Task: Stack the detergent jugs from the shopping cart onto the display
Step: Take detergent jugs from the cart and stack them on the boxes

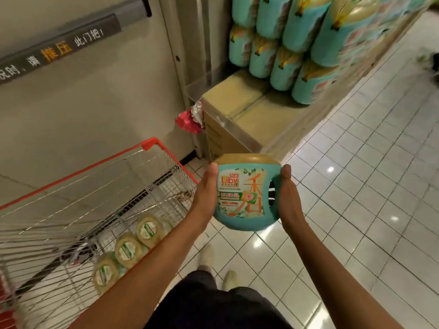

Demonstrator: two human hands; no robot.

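Note:
A teal detergent jug (244,198) with a gold cap and a "Liby" label hangs in the air in front of me. My left hand (206,188) grips its left side and my right hand (288,198) grips its right side by the handle. Three more jugs (128,250) lie in the red-rimmed wire shopping cart (99,167) at my lower left, caps up. The display (285,41) at the top right is a stack of the same teal jugs, set on cardboard boxes (240,110).
A grey door with a push bar (71,34) stands behind the cart. Red and white crumpled wrapping (190,117) sits between door and boxes. White tiled floor (368,186) spreads to the right, with a dark object (435,65) at the far right edge. My shoes (206,256) are below.

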